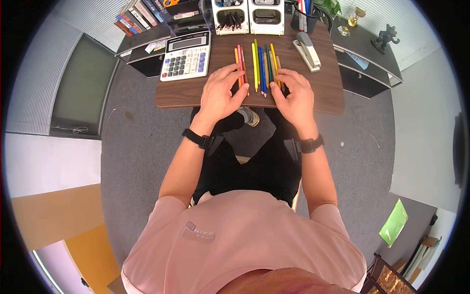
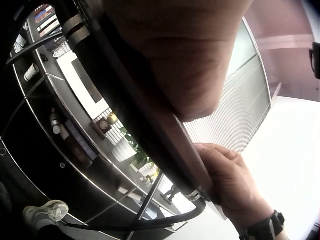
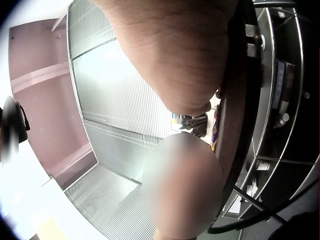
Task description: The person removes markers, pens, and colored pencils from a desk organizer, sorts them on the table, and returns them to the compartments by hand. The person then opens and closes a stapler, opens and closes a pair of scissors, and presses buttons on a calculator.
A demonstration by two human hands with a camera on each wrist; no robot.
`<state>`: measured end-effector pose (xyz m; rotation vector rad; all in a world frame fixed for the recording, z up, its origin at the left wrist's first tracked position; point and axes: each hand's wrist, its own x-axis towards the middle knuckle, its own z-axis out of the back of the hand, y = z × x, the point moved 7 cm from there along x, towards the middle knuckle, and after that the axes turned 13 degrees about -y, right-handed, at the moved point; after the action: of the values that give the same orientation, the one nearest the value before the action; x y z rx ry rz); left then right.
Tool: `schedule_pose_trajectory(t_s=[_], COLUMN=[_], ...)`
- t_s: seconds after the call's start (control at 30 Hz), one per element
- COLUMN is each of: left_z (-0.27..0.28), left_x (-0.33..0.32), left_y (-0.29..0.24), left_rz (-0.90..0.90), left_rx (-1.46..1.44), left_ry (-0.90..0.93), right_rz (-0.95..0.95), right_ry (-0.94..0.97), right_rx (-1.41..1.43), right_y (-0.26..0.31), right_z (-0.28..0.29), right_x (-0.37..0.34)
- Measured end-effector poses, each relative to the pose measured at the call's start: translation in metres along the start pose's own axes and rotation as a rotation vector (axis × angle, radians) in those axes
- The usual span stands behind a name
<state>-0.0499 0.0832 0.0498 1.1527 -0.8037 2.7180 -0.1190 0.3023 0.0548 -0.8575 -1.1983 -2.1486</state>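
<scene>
Coloured pencils lie lengthwise on the brown desk [image 1: 176,99]. Red and orange pencils [image 1: 240,56] lie by the left hand [image 1: 221,93], whose bent fingers touch them from the left. Between the hands are yellow pencils [image 1: 255,66], blue pencils [image 1: 262,78] and dark green pencils [image 1: 269,63]. The right hand [image 1: 296,97] rests at the right side of this group, its fingertips on the rightmost pencils. Both hands are palm down with fingers loosely bent. In the left wrist view the left hand [image 2: 185,65] hides the pencils; the right hand [image 3: 170,55] largely hides them in its wrist view.
A calculator [image 1: 187,56] lies left of the pencils and a stapler [image 1: 307,51] to the right. White organisers [image 1: 267,30] and a mesh pen cup [image 1: 296,23] stand at the back. Shelves [image 1: 144,45] with books [image 1: 142,17] flank the desk.
</scene>
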Motion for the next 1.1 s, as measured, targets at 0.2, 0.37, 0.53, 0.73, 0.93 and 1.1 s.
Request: schedule_pose_trajectory(t_s=[0.2, 0.37, 0.53, 0.73, 0.93, 1.1], left_z=[0.0001, 0.0019, 0.0031, 0.0049, 0.0065, 0.0070], left_x=[0.0008, 0.0012, 0.0020, 0.0026, 0.0063, 0.0050], left_y=[0.0002, -0.0018, -0.0012, -0.0026, -0.0039, -0.0024], left_rz=[0.007, -0.013, -0.019, 0.010, 0.005, 0.028], left_rx=[-0.017, -0.019, 0.012, 0.016, 0.007, 0.016], left_ry=[0.000, -0.021, -0.056, -0.067, -0.080, -0.092], right_rz=[0.000, -0.009, 0.000, -0.060, -0.013, -0.029], right_ry=[-0.006, -0.019, -0.017, 0.034, 0.012, 0.022], right_rx=[0.010, 0.019, 0.000, 0.002, -0.004, -0.005], right_y=[-0.0008, 0.0006, 0.0009, 0.0021, 0.0041, 0.0036], right_z=[0.0012, 0.0023, 0.0010, -0.0009, -0.0011, -0.0010], right_x=[-0.0010, 0.0000, 0.0009, 0.0028, 0.0048, 0.0047])
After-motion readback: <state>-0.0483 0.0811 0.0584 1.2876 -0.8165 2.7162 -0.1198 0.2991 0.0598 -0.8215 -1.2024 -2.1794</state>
